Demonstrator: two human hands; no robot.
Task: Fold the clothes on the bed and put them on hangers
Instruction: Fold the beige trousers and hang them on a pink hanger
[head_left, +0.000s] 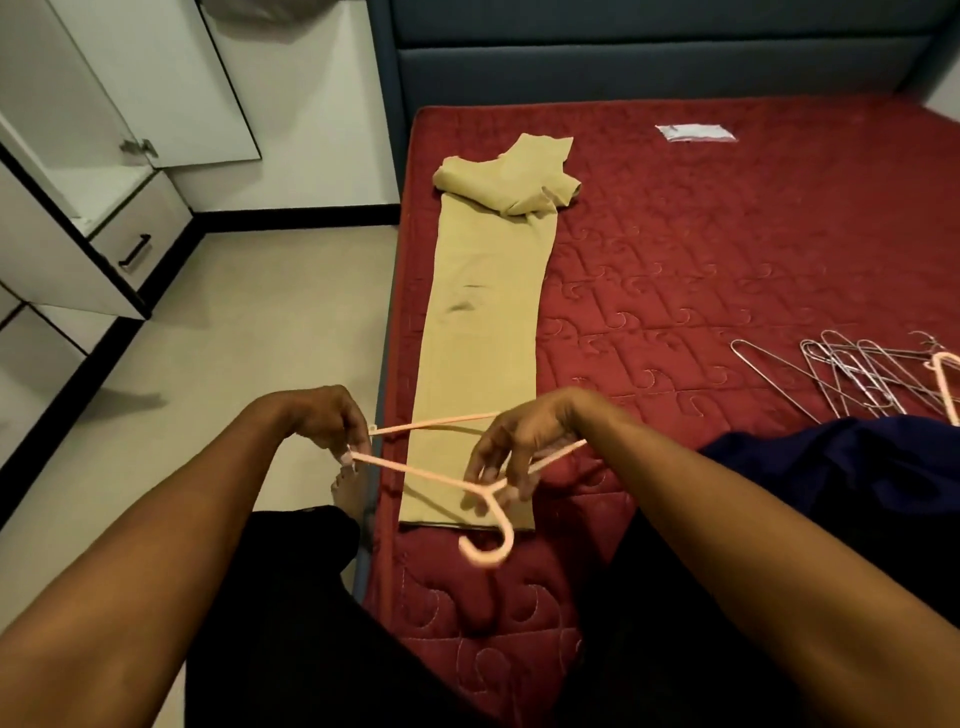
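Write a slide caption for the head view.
Left hand and right hand hold a pink plastic hanger over beige trousers on a red mattress.

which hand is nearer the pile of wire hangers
Right. The right hand grips the pink hanger near its hook, with the wire hangers off to its right; the left hand pinches the hanger's other end beside the bed, farther away.

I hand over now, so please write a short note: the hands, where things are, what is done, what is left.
Left hand pinches one end of the pink hanger; right hand holds it near the neck, over the beige trousers.
The trousers lie lengthwise along the left edge of the bed; wire hangers and a dark blue garment lie at the right.
Done: trousers folded lengthwise.
Left: hang them, then the blue garment.
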